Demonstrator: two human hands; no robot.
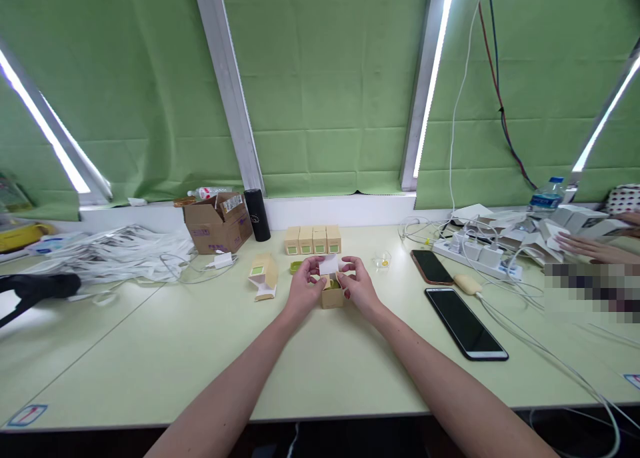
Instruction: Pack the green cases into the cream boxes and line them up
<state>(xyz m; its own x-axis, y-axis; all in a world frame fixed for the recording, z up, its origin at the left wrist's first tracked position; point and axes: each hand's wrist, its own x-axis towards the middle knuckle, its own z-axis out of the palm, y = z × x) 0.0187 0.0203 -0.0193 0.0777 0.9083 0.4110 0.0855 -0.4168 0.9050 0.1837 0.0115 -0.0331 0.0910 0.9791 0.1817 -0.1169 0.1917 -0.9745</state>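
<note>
A small brown cardboard box [332, 300] stands on the table in front of me with its white-lined lid flap [329, 265] raised. My left hand [306, 283] grips the box's left side, fingers at the flap and thumb by the opening. On the other side my right hand [359, 285] holds the box by its right top edge, fingers bent. Something greenish shows inside the opening, partly hidden by my fingers. Just behind my left hand lies a small green item [295, 267]. An unfolded brown box [264, 275] lies to the left.
Several closed small boxes [313, 240] stand in a row behind my hands. A clear little container [383, 261] and two phones [466, 323] lie to the right, near a power strip [477, 258]. White cables [117, 255], a carton [217, 225] and a black cylinder [257, 215] are leftward. Another person's hand [587, 248] is far right.
</note>
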